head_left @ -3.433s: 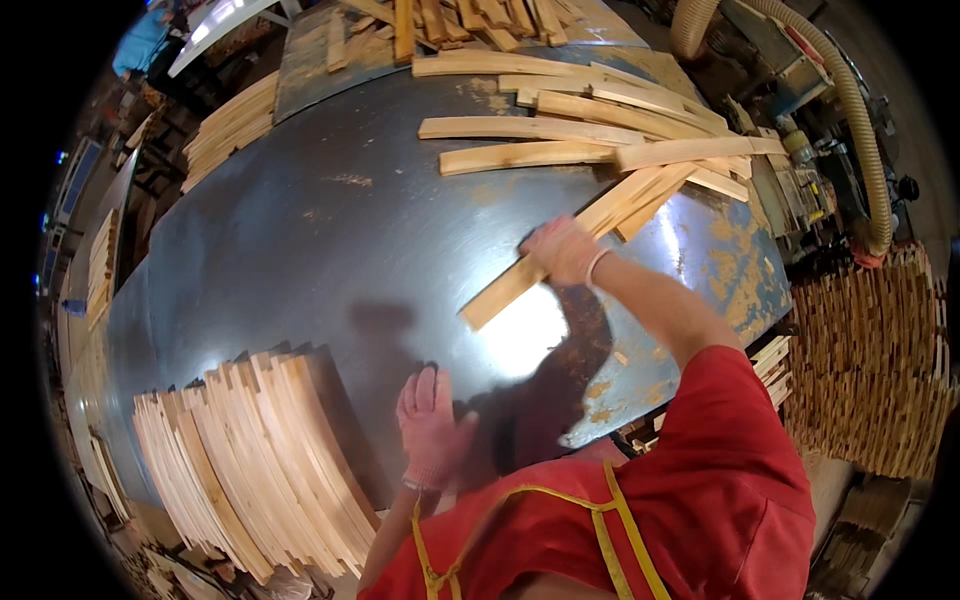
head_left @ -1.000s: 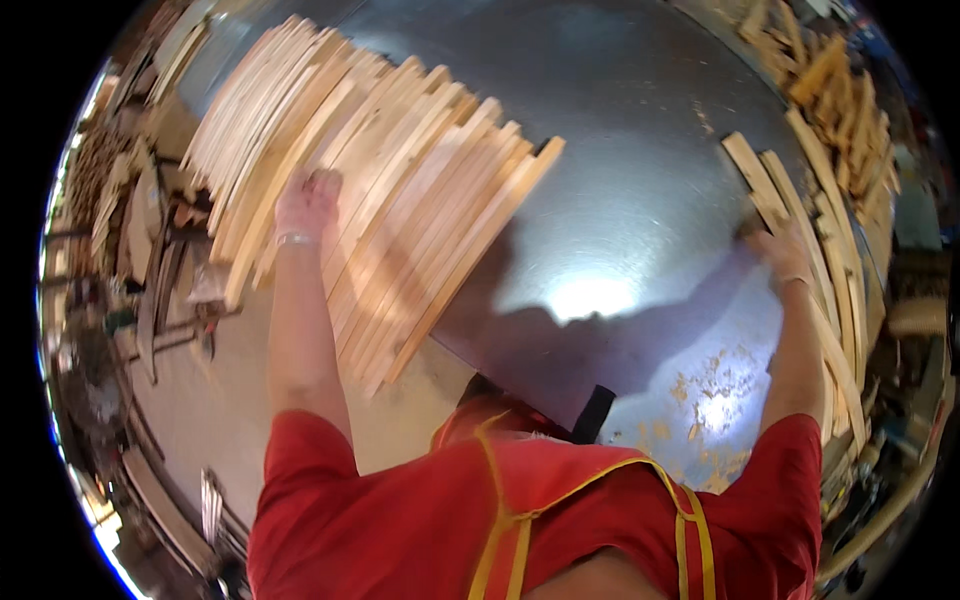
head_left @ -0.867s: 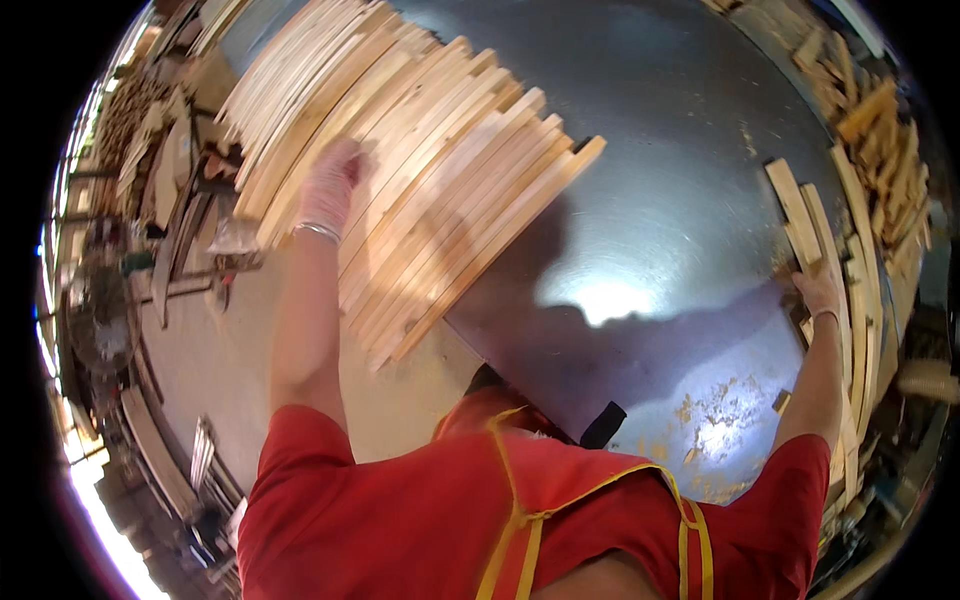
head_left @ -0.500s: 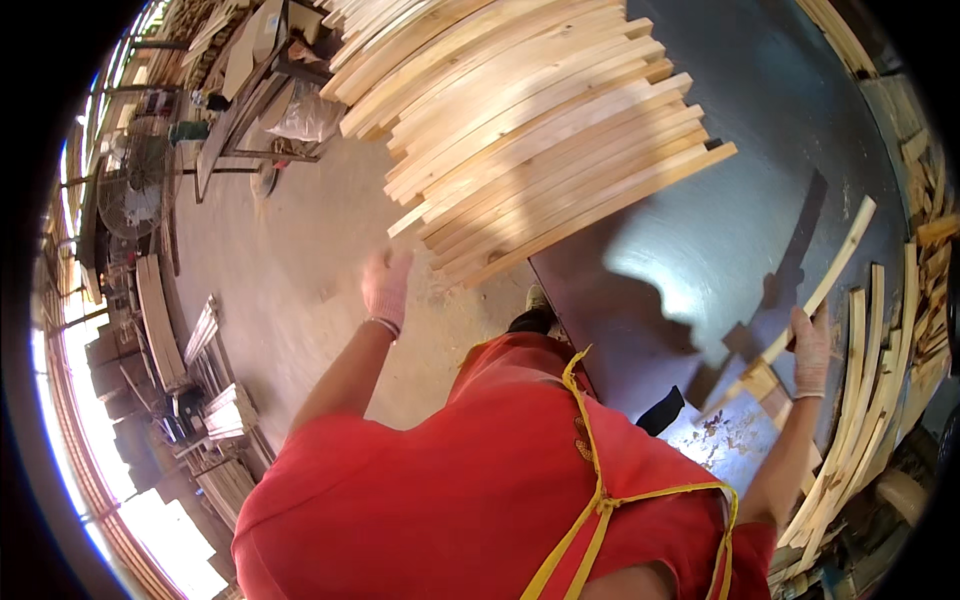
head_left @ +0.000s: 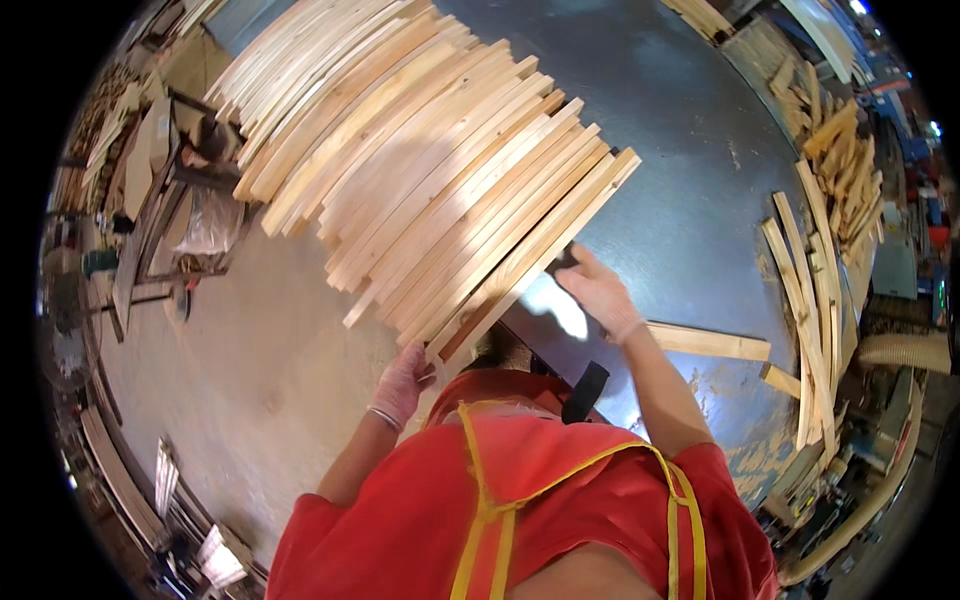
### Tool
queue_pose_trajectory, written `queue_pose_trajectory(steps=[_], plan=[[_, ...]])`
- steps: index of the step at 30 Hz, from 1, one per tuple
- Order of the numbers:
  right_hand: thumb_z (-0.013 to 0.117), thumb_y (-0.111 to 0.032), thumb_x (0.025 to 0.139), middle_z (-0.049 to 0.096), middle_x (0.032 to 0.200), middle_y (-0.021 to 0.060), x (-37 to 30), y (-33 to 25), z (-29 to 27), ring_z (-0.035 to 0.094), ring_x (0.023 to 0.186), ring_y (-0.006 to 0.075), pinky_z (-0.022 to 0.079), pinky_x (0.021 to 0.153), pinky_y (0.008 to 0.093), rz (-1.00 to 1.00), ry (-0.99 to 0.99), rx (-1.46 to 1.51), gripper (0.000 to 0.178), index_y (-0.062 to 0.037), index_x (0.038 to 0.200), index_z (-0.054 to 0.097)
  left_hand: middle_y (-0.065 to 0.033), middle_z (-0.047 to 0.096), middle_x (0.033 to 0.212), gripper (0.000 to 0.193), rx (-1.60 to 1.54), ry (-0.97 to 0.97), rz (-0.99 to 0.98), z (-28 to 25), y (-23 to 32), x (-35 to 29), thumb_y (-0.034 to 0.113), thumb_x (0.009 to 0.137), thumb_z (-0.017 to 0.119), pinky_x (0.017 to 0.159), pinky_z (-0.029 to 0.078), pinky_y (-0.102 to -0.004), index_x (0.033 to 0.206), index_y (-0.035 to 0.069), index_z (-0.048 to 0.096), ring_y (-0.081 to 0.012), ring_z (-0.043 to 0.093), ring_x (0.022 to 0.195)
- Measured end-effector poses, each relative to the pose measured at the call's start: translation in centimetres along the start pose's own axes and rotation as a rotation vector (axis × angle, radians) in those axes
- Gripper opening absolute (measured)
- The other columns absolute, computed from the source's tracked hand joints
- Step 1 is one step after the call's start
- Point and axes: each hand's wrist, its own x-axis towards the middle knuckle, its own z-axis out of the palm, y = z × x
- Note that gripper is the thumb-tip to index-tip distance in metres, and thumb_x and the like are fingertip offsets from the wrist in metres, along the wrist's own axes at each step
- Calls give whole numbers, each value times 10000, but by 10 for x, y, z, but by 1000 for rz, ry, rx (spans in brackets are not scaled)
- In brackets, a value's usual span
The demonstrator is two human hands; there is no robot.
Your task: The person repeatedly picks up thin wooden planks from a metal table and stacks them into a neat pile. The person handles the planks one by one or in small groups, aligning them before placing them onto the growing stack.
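Pale wooden strips [head_left: 440,190] lie side by side in a wide row on the grey-blue metal table [head_left: 690,230]. The nearest wooden strip [head_left: 545,248] slants along the front edge of this row. My gloved left hand [head_left: 403,382] is closed on that strip's near left end, where it juts past the table edge. Just right of the same strip, my gloved right hand [head_left: 600,293] hovers over the table, thumb and fingers apart and nothing visible between them. Its fingertips point toward the strip.
A short board [head_left: 708,341] lies on the table beyond my right forearm. Long loose strips [head_left: 808,310] and a heap of offcuts [head_left: 845,170] line the right side. A rack with a plastic bag [head_left: 210,220] stands at the left. A ribbed hose [head_left: 905,350] is at far right.
My right hand has come left from the right side, where it held a strip, and has let go. My left hand has closed on the end of the row's nearest strip. The view has shifted.
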Motion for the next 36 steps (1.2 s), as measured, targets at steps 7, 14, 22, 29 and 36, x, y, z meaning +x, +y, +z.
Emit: queue_pose_trajectory(steps=[7,14,22,29,36], plan=[[806,-325,828,562,1560,135,-106,121,-116,495,1455,350,398,1215,489,139,282,-1087,839,-172,1593,497,-74,704,1338,534,507,-43,205,-4,31,-45,530,989,749,1031,510,-455,1319,116,683,-246,658,1174],[801,-385,891,714,1275,141,-79,142,-148,681,1186,380,517,1081,446,117,448,-578,706,-153,1516,569,-157,751,1205,692,449,-520,-23,81,168,-59,384,1010,732,895,610,-407,1566,36,511,-263,740,1049],[607,-492,1085,594,734,48,31,115,-49,564,510,145,492,457,340,55,621,667,412,-86,1015,587,-254,735,1234,746,1279,-371,658,172,171,-47,152,872,721,935,572,-389,1568,-7,504,-287,733,1040],[676,-362,959,737,951,89,38,30,27,681,835,223,536,765,388,-59,110,198,527,-54,1386,652,-17,552,744,172,1340,161,860,86,255,-17,176,895,734,613,433,-360,896,49,618,-115,473,738],[641,-361,984,739,1196,219,-35,89,-139,682,1182,366,523,1001,439,-108,439,-104,585,-12,1446,555,-216,624,1485,779,1792,627,1243,81,248,-7,218,838,834,1132,497,-525,1546,63,549,-410,598,1356]])
